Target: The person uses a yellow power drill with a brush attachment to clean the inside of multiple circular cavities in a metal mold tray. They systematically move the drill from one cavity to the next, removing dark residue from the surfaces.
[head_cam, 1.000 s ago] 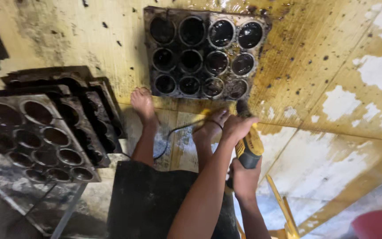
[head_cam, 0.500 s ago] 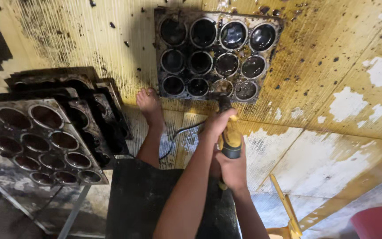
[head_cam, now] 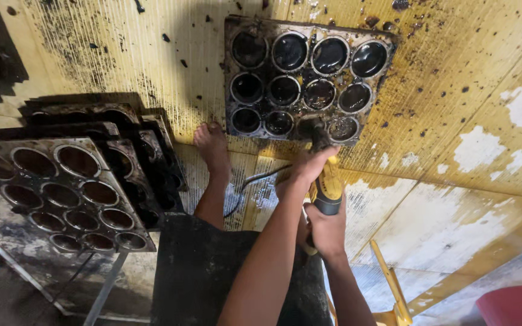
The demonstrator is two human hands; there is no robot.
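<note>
A blackened metal baking tray (head_cam: 377, 95) with several round cups lies on the stained yellow floor ahead of me. Both hands hold a yellow power tool (head_cam: 327, 188). My left hand (head_cam: 310, 164) grips its front, just behind the dark rotating head. My right hand (head_cam: 327, 232) grips the rear handle. The tool's head sits in a cup in the tray's near row, second from the right. My bare left foot (head_cam: 212, 148) rests on the floor beside the tray's near left corner.
A stack of similar greasy cup trays (head_cam: 61, 193) sits on a metal stand at my left. The tool's black cable (head_cam: 255, 178) runs across the floor between my legs. A yellow frame piece (head_cam: 389, 287) and a red object (head_cam: 509, 308) lie at the lower right.
Both hands carried the tool forward and a little left, from just short of the tray's near edge onto the tray; its head now sits in a near-row cup.
</note>
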